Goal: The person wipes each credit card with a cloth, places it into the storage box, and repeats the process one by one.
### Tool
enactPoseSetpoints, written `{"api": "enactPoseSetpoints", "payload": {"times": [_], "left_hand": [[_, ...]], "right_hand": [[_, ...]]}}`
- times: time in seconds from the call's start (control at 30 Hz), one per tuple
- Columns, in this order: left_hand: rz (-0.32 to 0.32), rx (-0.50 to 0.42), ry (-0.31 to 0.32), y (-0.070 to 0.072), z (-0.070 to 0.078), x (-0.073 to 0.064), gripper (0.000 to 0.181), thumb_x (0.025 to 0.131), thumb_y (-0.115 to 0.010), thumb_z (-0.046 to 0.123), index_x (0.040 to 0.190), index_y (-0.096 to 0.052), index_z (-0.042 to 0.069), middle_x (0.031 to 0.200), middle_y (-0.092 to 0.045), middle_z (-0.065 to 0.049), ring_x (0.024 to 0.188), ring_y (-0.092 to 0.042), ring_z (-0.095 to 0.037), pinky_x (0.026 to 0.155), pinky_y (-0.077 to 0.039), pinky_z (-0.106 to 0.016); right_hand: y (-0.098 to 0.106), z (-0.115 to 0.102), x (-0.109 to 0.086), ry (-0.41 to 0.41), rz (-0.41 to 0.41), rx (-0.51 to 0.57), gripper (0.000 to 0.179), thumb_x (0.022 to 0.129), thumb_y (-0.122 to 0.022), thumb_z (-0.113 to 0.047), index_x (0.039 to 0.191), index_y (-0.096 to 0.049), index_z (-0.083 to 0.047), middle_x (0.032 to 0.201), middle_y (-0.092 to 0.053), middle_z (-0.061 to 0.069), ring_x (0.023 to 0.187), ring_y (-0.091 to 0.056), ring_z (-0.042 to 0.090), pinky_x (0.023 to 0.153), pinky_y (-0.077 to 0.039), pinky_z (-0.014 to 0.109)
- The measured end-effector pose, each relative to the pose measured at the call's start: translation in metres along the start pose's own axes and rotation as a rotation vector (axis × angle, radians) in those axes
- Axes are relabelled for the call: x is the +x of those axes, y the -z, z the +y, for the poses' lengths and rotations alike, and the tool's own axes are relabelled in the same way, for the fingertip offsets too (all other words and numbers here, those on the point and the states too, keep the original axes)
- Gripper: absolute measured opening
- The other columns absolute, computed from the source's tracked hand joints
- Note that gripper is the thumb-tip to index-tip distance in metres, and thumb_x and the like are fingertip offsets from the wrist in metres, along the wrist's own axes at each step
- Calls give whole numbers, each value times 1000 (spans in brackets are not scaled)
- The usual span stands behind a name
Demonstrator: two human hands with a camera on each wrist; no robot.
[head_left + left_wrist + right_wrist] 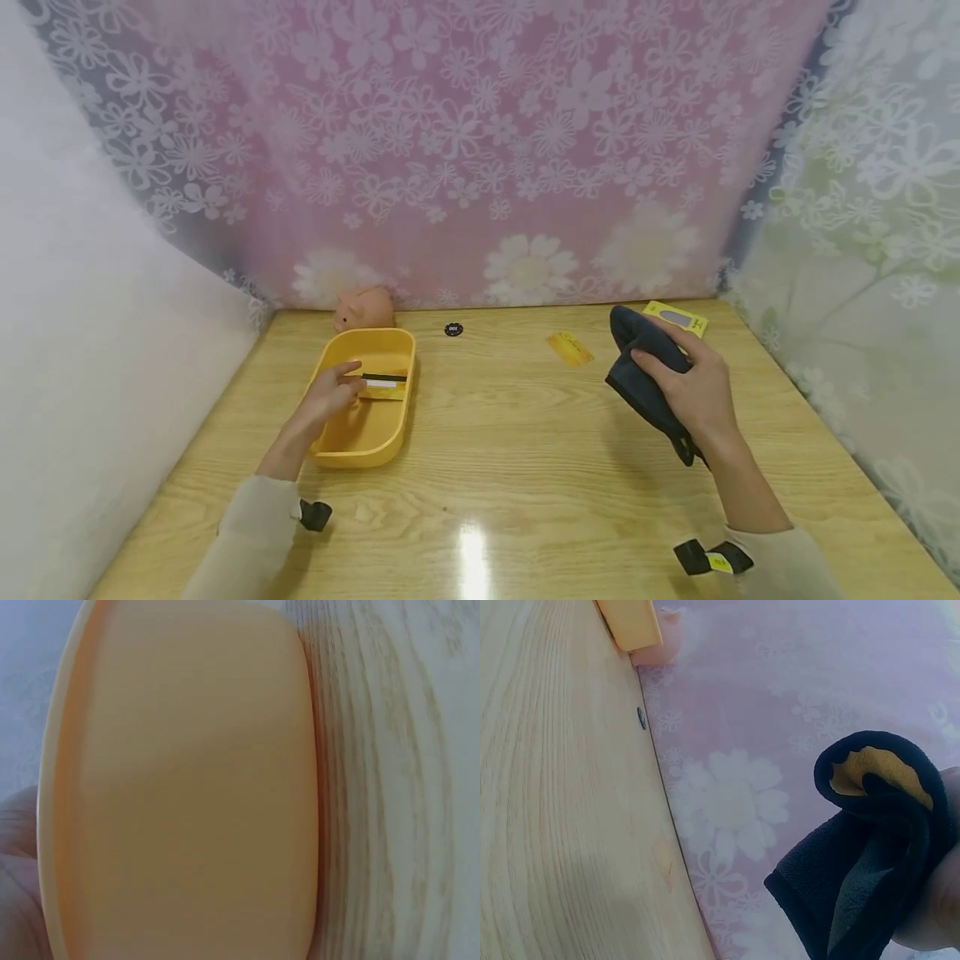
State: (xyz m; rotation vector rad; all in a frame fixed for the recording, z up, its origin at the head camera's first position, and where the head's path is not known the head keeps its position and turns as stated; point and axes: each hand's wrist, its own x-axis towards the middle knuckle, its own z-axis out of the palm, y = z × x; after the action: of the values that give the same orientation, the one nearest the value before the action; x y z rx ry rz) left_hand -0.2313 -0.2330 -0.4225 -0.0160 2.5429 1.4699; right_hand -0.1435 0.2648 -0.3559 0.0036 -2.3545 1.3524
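Note:
My left hand point(330, 398) is inside the yellow plastic bin point(360, 457), its index finger lifted. Its fingertips are at the left end of a yellow card point(384, 394) with a black stripe and a white strip; whether they touch it is unclear. The left wrist view is mostly filled by the bin's outer wall point(187, 795), with part of the hand behind the rim. Above the right side of the table, my right hand point(697, 392) grips a folded dark blue cloth point(645, 379). In the right wrist view the cloth point(870, 862) shows black edging and a yellow inner side.
A pink piggy bank point(365, 309) stands behind the bin. Farther right on the wooden table point(495, 433) lie a black poker chip point(453, 330), a yellow-orange card point(570, 348) and a yellow package point(678, 317). A flowered curtain point(480, 167) borders the back edge.

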Motion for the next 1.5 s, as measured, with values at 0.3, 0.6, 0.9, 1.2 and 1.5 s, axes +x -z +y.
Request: {"api": "enactPoseSetpoints", "payload": {"times": [0.3,0.6,0.9,1.2,1.5], "left_hand": [[19,45,-62,-1,8,-4,56,110,-52,21,160,-37,2,155,-42,-32,140,-46,-46,114,-42,-61],[10,37,-255,-41,85,-5,50,109,-57,23,157,-46,12,155,-49,-19,143,-45,-38,114,-43,-59],[-105,-13,-342,-117,138,24,46,108,-60,25,153,-53,19,148,-58,-13,138,-53,-30,112,-48,-52],[-200,-59,-290,-183,144,70,41,108,-59,18,149,-56,13,144,-61,-7,132,-57,-25,107,-53,-42],[-211,-54,-299,-225,141,104,37,107,-61,14,144,-61,12,142,-62,-8,130,-58,-26,106,-54,-40]], "right_hand": [[1,3,2,-51,-23,32,58,95,-78,-34,149,-60,-25,156,-51,13,95,-62,-8,70,-57,12],[2,8,17,-89,-14,110,59,96,-77,-37,151,-57,-30,153,-52,17,95,-65,-1,70,-59,15],[-9,8,36,-129,0,189,59,96,-77,-37,151,-58,-31,155,-48,21,85,-70,2,67,-61,19],[-18,10,50,-152,25,233,59,97,-77,-33,152,-57,-32,159,-46,13,91,-69,3,70,-60,16],[-26,11,55,-153,74,291,57,96,-78,-29,150,-59,-30,158,-48,9,99,-67,6,76,-60,15]]}}
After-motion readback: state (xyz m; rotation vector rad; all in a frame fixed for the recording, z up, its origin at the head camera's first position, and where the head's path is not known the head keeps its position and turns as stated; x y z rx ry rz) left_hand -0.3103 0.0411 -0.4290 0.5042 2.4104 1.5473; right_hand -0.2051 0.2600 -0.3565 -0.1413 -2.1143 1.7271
